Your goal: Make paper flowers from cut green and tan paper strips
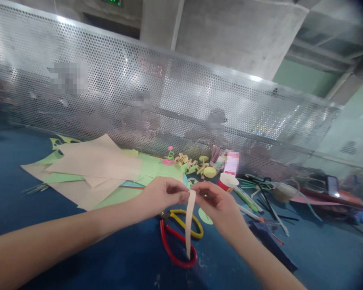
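A narrow pale paper strip (189, 221) hangs down from the fingertips of both hands, in the middle of the head view. My left hand (163, 195) is closed in a pinch at the strip's top end. Close against it, my right hand (219, 203) pinches at the same end, thumb and fingers together. Below the strip, scissors with one red and one yellow handle (177, 264) lie on the blue table (109, 257). A round green paper piece (205, 216) lies beside my right hand.
Beige sheets (97, 161) and green sheets (151, 167) spread at the left. Small paper shapes (210, 172), a red and white cup (228, 182), markers (249, 200) and a phone (332, 186) lie towards the right. A perforated metal screen (187, 96) stands behind.
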A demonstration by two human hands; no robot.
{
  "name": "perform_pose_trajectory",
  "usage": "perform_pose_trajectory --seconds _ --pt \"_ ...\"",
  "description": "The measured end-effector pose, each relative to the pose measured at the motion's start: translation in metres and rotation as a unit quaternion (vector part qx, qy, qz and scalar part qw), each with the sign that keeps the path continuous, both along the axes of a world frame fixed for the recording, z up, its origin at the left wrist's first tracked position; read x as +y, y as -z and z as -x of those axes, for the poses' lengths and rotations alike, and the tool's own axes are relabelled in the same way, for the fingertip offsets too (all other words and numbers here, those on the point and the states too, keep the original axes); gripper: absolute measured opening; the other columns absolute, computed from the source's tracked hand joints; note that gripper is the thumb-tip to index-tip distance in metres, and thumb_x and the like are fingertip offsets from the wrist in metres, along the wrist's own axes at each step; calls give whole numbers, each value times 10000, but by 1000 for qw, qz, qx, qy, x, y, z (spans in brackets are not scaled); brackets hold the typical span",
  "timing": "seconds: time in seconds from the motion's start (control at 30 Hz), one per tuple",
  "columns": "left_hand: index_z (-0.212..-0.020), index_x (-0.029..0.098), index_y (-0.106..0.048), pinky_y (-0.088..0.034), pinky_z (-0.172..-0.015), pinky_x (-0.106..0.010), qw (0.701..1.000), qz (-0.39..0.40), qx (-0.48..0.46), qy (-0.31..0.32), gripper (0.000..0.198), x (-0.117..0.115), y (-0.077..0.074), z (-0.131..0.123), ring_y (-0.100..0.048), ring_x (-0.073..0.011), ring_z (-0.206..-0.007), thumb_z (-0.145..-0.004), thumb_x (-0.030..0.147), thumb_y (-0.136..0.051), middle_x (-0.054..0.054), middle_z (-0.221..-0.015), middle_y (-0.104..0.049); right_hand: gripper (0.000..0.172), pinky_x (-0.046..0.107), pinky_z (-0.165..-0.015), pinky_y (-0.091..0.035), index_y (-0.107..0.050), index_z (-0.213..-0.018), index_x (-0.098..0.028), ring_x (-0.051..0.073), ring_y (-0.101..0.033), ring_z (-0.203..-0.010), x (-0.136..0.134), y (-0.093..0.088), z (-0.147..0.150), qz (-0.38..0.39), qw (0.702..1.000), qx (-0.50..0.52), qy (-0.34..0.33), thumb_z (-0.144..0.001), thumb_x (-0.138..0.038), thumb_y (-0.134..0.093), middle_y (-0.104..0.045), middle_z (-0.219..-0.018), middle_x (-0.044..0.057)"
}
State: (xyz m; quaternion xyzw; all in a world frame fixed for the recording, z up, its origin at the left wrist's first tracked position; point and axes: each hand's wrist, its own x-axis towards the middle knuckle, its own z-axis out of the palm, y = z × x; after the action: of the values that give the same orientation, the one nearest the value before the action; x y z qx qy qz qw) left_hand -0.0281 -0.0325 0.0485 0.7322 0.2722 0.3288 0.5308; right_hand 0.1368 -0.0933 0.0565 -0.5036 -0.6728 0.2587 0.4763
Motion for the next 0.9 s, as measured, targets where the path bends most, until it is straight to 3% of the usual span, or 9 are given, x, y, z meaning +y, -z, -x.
perform_pose_trajectory --seconds 0.17,0.37,0.63,0.9 --pt "-806 170 -653 -441 -674 -237 994 -96 46 -27 215 -3 0 0 -597 -147 -741 -753 346 -541 -22 -776 -663 165 260 -643 -468 -616 -845 -177 148 -568 -693 -1 0 0 4 1000 -18 11 -760 -309 -565 -615 -769 31" --pt "-848 162 -671 -454 -709 -245 1000 -14 25 -5 268 0 6 0 -613 -181 -818 -713 377 -584 -47 -842 -684 284 249 -614 -445 -622 -811 -158 138 -539 -644 3 4 2 61 994 95 -5 -703 -421 -620 -590 -665 9" --pt "-844 174 -695 -454 -655 -220 998 -52 42 -12 252 -2 1 1 -622 -169 -754 -730 344 -547 -31 -794 -692 283 261 -651 -453 -591 -754 -165 132 -547 -642 4 4 4 111 984 136 -12 -666 -426 -653 -593 -668 -3" --pt "-811 157 -694 -450 -670 -225 998 -34 51 -5 255 -1 2 2 -614 -168 -757 -722 353 -558 -39 -782 -688 237 269 -616 -462 -518 -711 -183 151 -571 -651 2 11 4 7 994 107 34 -673 -361 -671 -609 -693 14"
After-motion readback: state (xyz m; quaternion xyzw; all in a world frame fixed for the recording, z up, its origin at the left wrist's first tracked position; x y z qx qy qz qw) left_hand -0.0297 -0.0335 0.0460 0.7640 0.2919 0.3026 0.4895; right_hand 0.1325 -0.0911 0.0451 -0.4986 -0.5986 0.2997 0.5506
